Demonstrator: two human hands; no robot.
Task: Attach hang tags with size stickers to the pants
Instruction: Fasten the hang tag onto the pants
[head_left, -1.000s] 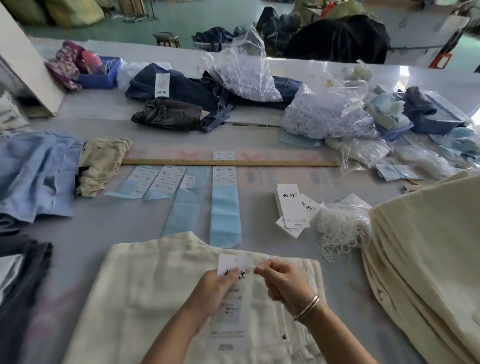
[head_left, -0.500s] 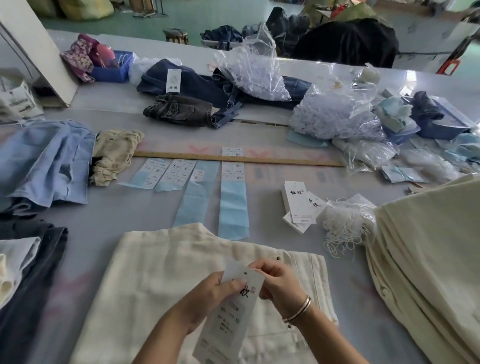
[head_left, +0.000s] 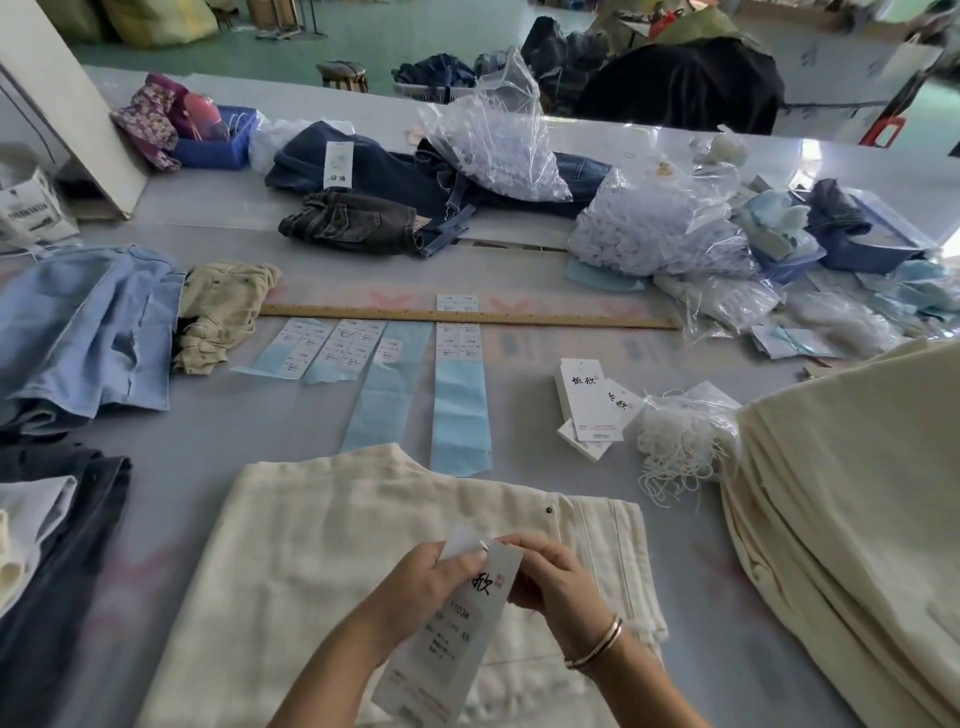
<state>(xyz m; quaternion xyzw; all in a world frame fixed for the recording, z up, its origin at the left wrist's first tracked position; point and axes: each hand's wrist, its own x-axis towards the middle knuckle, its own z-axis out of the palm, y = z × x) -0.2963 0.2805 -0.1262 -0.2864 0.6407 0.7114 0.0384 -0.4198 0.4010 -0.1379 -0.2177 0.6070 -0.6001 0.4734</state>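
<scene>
Cream pants (head_left: 332, 561): flat on table (head_left: 691, 597), beneath both hands.
Hang tag (head_left: 447, 631): held above pants.
Left hand (head_left: 421, 587) grip: pinching tag's left edge.
Right hand (head_left: 558, 584) grip: pinching tag's top right.

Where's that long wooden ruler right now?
The wooden ruler lies flat across the middle of the table, just beyond the blue sticker strips, running from the crumpled beige garment towards the plastic bags on the right.
</scene>
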